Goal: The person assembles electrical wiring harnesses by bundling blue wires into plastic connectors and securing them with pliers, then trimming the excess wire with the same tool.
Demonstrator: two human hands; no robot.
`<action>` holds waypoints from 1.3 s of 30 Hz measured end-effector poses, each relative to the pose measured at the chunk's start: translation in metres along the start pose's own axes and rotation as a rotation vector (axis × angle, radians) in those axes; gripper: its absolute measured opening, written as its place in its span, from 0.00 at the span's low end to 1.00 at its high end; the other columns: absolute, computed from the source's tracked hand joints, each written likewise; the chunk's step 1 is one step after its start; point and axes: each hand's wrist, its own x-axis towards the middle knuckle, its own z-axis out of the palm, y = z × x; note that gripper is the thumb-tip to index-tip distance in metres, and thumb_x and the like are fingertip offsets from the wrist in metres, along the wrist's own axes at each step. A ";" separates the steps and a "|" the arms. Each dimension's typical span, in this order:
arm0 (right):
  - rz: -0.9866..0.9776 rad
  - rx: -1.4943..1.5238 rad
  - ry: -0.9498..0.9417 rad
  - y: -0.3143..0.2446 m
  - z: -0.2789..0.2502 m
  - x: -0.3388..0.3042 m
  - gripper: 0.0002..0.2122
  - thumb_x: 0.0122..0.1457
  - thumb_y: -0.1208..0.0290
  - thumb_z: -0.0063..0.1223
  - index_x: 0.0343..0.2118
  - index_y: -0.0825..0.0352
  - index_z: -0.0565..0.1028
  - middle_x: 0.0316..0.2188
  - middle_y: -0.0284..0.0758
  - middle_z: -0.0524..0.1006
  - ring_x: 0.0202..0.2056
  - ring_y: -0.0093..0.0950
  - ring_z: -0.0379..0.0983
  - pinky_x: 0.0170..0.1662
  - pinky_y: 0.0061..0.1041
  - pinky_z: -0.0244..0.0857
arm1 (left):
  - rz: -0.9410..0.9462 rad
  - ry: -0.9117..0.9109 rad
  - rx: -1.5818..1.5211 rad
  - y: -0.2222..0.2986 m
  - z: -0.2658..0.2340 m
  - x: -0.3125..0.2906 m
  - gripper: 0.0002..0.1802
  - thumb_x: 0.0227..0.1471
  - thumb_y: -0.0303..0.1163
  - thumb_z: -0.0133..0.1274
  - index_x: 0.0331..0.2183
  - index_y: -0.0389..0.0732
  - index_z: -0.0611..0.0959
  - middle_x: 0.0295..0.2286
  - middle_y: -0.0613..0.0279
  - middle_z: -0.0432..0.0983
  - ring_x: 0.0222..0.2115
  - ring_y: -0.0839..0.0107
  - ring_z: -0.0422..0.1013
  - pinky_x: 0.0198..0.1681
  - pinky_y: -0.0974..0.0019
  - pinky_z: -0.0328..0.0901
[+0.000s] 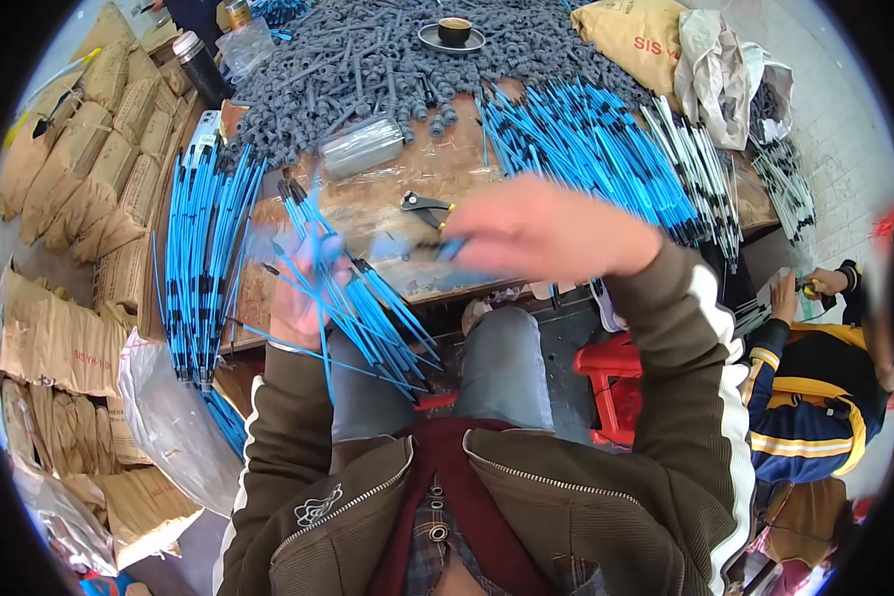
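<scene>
My left hand point(308, 298) is at the table's front edge, partly smeared by motion, its fingers closed round a loose bunch of thin blue rods point(375, 323) with black ends. The rods fan out over my left thigh. My right hand point(551, 233) is above the table, palm down, its fingertips blurred. Something small, dark and blue shows at those fingertips, but I cannot tell whether it is held. Just beyond lies a pair of cutting pliers point(427, 207) with dark jaws. A clear plastic packet point(363, 147) lies farther back on the wooden table point(437, 164).
Blue rods point(204, 268) are stacked at left, more point(596, 149) at right beside white rods point(700, 164). Grey plastic pieces point(348, 70) cover the back, with a cup point(454, 32) on a saucer. Brown sacks point(79, 149) line the left; a red stool point(611, 382) and another person point(810, 387) are at right.
</scene>
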 end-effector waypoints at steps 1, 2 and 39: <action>0.031 -0.138 0.016 -0.005 0.017 0.000 0.10 0.56 0.67 0.46 0.26 0.70 0.68 0.22 0.40 0.72 0.26 0.37 0.71 0.28 0.31 0.63 | -0.009 -0.001 0.001 -0.003 0.003 0.000 0.10 0.54 0.33 0.46 0.38 0.41 0.72 0.27 0.56 0.73 0.20 0.71 0.68 0.20 0.70 0.66; 0.062 -0.275 0.031 -0.008 0.034 -0.001 0.10 0.56 0.68 0.47 0.26 0.70 0.67 0.21 0.41 0.72 0.25 0.38 0.70 0.27 0.33 0.63 | 0.021 -0.072 0.060 -0.008 0.010 -0.002 0.10 0.54 0.33 0.46 0.38 0.41 0.72 0.26 0.57 0.73 0.19 0.71 0.68 0.21 0.69 0.66; 0.480 0.165 0.513 0.023 -0.036 -0.031 0.12 0.60 0.63 0.42 0.36 0.69 0.71 0.19 0.29 0.74 0.23 0.17 0.70 0.25 0.16 0.63 | 0.099 -0.021 0.269 -0.015 0.035 -0.019 0.10 0.51 0.31 0.50 0.37 0.39 0.73 0.29 0.49 0.75 0.26 0.62 0.72 0.29 0.63 0.67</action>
